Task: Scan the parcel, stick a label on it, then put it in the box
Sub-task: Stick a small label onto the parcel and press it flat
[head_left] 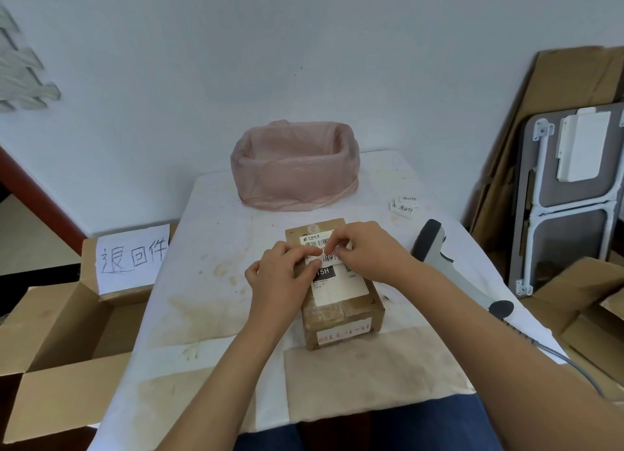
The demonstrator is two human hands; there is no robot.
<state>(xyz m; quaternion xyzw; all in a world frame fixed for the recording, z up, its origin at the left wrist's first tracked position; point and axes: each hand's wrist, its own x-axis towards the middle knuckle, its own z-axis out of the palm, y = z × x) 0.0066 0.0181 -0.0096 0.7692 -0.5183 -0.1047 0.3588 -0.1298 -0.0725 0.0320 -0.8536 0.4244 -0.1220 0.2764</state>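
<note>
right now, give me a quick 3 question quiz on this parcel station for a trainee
1. True or false: the scanner is in the right hand.
2. What are both hands pressing onto the parcel? A) small label B) tape C) pen
3. On which side of the table does the open cardboard box stand?

Key: 1 false, it lies on the table; 2 A; 3 the person's left.

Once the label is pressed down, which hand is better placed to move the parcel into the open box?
Probably the left hand: the open box stands on its side of the parcel, while the right hand would have to cross over.
</note>
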